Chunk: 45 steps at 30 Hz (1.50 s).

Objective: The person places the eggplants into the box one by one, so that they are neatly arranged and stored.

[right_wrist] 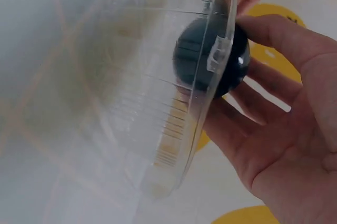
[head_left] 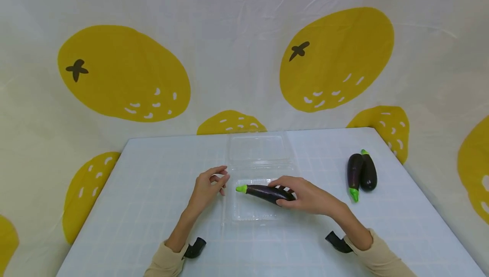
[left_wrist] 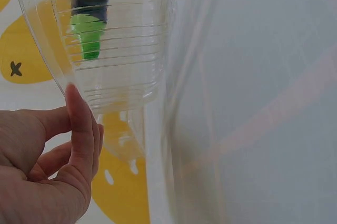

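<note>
- By the fingers of the right hand (head_left: 305, 194), an eggplant (head_left: 263, 193) is grasped at its blunt end, apparently so that its green stem end is left free, pointing toward the left hand (head_left: 208, 186).
- The left fingers are held loosely bent beside the tray's left rim, perhaps to steady it; no object is grasped, and contact cannot be told for certain.
- Beneath the right fingers, a clear tray (head_left: 248, 212) is overhung by the eggplant; whether any weight is borne cannot be told.
- Beyond both sets of fingers, the lid (head_left: 257, 147) is folded back, so access from above is left unblocked.
- Right of the right fingers, two more eggplants (head_left: 354, 170) are laid side by side on the desk (head_left: 153, 209), seemingly kept within reach.
</note>
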Tool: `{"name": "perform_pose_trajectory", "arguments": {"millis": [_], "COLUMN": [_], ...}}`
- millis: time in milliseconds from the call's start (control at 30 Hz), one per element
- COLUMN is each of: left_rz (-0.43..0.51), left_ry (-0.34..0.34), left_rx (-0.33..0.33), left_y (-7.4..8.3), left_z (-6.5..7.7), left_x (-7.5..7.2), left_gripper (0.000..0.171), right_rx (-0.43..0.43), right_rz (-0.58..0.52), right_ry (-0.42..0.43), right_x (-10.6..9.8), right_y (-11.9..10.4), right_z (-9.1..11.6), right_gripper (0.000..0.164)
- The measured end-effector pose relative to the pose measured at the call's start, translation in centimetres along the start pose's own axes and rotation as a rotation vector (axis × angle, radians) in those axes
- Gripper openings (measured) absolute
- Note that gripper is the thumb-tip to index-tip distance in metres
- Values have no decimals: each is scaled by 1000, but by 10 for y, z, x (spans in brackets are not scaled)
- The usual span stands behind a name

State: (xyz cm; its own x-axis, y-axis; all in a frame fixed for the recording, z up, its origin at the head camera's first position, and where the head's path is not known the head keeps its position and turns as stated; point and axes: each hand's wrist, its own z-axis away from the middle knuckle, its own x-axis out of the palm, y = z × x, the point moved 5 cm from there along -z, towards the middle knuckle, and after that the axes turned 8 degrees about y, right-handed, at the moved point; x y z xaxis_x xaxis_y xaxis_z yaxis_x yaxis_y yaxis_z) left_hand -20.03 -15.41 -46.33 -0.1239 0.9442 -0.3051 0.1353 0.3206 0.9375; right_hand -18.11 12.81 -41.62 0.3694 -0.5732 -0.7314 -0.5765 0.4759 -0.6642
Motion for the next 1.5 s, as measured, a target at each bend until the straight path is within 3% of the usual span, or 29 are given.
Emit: {"name": "perform_pose_trajectory", "arguments": {"millis": [400, 1000, 1267, 1500], "left_rz": [-5, 26, 34, 10], "left_ry": [36, 26, 25, 13], "left_rx": [-15, 4, -4, -7], "left_y": [1, 1, 1, -1], "left_z": [0, 0, 0, 0], "left_x": [0, -1, 1, 1], "left_gripper": [38, 39, 38, 38], "right_rx": [-18, -30, -21, 1], "right_rz": [-6, -4, -14, -26], "right_ry": [-112, -231, -242, -198], "right_x": [18, 28, 28, 24], "right_y": [2, 8, 5, 6], "right_z": [-2, 1, 1, 3], "right_gripper": [39, 37, 38, 38]}}
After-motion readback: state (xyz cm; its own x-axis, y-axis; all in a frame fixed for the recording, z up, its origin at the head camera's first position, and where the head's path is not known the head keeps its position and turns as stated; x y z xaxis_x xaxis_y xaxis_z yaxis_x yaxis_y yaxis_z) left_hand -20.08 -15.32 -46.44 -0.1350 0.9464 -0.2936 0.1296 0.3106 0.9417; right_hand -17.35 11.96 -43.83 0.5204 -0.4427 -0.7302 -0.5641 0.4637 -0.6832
